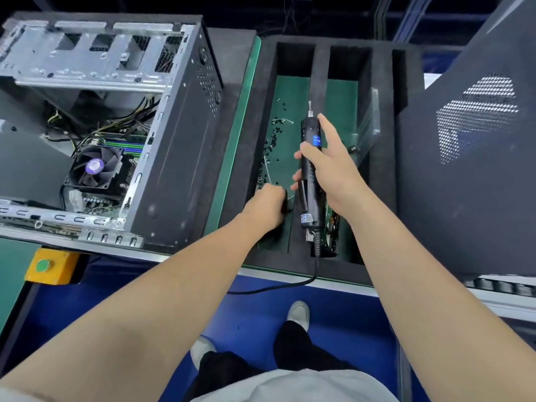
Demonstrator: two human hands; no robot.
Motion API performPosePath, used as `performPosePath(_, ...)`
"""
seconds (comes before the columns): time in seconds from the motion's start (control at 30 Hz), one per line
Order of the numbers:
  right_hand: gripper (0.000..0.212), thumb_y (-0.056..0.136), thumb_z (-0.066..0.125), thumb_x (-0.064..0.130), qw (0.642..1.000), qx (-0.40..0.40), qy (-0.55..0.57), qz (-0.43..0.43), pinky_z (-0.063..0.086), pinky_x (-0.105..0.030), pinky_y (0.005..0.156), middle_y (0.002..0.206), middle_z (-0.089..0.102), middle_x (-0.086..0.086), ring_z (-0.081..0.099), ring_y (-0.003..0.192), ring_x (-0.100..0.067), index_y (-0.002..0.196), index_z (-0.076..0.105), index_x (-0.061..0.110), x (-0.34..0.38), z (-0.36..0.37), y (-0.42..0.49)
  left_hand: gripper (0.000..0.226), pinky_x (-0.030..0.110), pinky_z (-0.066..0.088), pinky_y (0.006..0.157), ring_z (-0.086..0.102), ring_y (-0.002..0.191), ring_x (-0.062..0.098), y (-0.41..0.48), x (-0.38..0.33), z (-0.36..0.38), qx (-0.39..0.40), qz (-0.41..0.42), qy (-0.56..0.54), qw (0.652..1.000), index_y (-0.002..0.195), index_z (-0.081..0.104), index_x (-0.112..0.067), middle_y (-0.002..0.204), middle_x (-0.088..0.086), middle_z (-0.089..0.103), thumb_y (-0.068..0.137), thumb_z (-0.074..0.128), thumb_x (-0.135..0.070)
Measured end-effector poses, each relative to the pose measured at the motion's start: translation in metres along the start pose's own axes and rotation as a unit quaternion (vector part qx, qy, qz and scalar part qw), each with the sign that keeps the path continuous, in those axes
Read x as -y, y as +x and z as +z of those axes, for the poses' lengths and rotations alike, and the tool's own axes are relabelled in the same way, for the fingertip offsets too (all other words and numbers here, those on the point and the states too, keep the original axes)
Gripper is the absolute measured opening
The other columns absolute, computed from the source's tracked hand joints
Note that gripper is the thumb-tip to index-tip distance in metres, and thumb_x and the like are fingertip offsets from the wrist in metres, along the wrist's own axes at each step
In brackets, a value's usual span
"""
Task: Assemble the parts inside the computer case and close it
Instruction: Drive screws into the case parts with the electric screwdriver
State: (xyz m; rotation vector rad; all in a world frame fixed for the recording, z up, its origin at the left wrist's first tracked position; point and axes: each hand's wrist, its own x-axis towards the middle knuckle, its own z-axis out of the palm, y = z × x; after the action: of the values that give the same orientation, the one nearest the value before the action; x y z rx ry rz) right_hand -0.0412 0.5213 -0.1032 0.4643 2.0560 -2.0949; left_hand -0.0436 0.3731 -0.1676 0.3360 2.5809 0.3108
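Note:
The open computer case [179,140] lies on its side at the left, showing a CPU fan [95,168], cables and the motherboard. My right hand [330,166] grips a black electric screwdriver [310,175] over the black foam tray [246,126], bit pointing away from me. My left hand [268,206] is curled, knuckles up, in the tray's left compartment among several small black screws [274,134]; whether it holds one is hidden. The dark side panel [470,158] with a mesh vent leans at the right.
The screwdriver's cord [290,285] trails over the tray's front edge. A yellow box with a green button [48,265] sits at the bench's front left. A circuit board part [332,227] lies in the tray under the tool. My feet stand on the blue floor below.

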Motion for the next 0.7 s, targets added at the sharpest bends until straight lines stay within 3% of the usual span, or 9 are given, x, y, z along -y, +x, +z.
performPosePath(0.1,0.072,0.104,0.058,0.021,1.0,-0.004,0.019,0.0,0.064,-0.056,0.075,0.108,0.066,-0.01,0.066,0.068,-0.025,0.161,0.024,0.048,-0.001,-0.004,0.0,0.026,0.044,0.058,0.078,0.062,0.092,0.039,0.003,0.0,0.003,-0.018,0.043,-0.013,0.999,0.112,0.062,-0.011,0.099,0.015,0.062,0.087,0.059,-0.014)
performPosePath(0.17,0.072,0.103,0.057,0.021,1.0,-0.007,0.021,-0.004,0.065,-0.052,0.071,0.111,0.065,-0.01,0.066,0.066,-0.024,0.161,0.024,0.049,0.0,-0.008,-0.001,0.004,0.039,0.055,0.072,0.063,0.087,0.04,0.005,0.0,0.004,-0.022,0.046,0.003,0.999,0.09,0.063,-0.011,0.084,0.011,0.059,0.086,0.061,-0.011)
performPosePath(0.23,0.072,0.103,0.057,0.022,1.0,-0.011,0.015,-0.003,0.065,-0.049,0.071,0.116,0.064,-0.009,0.066,0.065,-0.023,0.161,0.023,0.049,0.0,-0.01,-0.002,0.024,0.035,0.05,0.067,0.062,0.081,0.04,0.01,0.003,0.009,-0.021,0.048,0.021,0.998,0.065,0.048,-0.013,0.069,0.007,0.048,0.085,0.059,-0.005)
performPosePath(0.27,0.072,0.103,0.056,0.022,1.0,-0.012,0.016,-0.002,0.064,-0.048,0.07,0.116,0.064,-0.009,0.066,0.065,-0.022,0.161,0.022,0.048,0.0,-0.011,-0.002,0.027,0.037,0.051,0.068,0.062,0.08,0.041,0.01,0.002,0.007,-0.013,0.054,0.024,0.998,0.064,0.044,-0.013,0.068,0.007,0.047,0.085,0.058,-0.003)
performPosePath(0.43,0.073,0.103,0.058,0.02,0.999,-0.009,0.043,0.01,0.063,-0.046,0.066,0.11,0.065,-0.011,0.064,0.065,-0.024,0.162,0.024,0.048,0.001,-0.009,-0.005,0.017,0.044,0.057,0.074,0.061,0.079,0.041,0.012,0.002,0.006,-0.02,0.054,0.015,0.998,0.077,0.054,-0.007,0.08,0.016,0.057,0.093,0.059,-0.012)
performPosePath(0.57,0.073,0.104,0.057,0.017,0.998,-0.005,0.055,0.013,0.062,-0.044,0.065,0.106,0.063,-0.013,0.063,0.064,-0.026,0.162,0.024,0.047,0.002,-0.006,-0.009,0.014,0.048,0.057,0.081,0.062,0.087,0.04,0.01,0.002,0.006,-0.023,0.035,0.03,0.999,0.106,0.061,-0.003,0.096,0.018,0.062,0.095,0.053,-0.006)
performPosePath(0.7,0.073,0.103,0.058,0.017,0.998,-0.004,0.058,0.014,0.062,-0.045,0.066,0.105,0.064,-0.012,0.063,0.064,-0.026,0.161,0.026,0.047,0.005,-0.008,-0.013,0.01,0.04,0.056,0.078,0.063,0.084,0.032,0.01,0.003,0.004,-0.115,-0.012,-0.123,0.986,0.098,0.063,-0.003,0.094,0.015,0.065,0.092,0.06,-0.011)
